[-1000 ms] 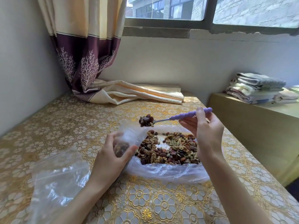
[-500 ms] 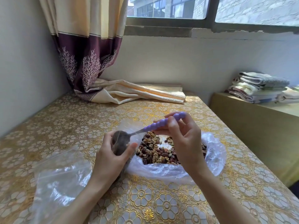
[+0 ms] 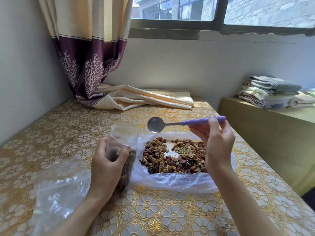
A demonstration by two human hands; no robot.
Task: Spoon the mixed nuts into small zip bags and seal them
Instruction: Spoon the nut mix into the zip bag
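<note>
Two hands busy, head view. Left hand (image 3: pixel 109 166) grips small zip bag (image 3: pixel 123 150), upright, mouth open, part-filled, standing on tabletop (image 3: pixel 170 215). Right hand (image 3: pixel 216 143) pinches purple spoon (image 3: pixel 185 123) handle, bowl empty, above mixed nuts (image 3: pixel 173 157) heaped on clear plastic sheet (image 3: pixel 179 182) at bag's 3 o'clock. Spare bags (image 3: pixel 58 189) at 8 o'clock.

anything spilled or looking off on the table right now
Nothing stands out. The mixed nuts all lie on their open plastic sheet, none loose on the tablecloth. The left hand holds the small zip bag upright and open, and the spoon in the right hand is empty.
</note>
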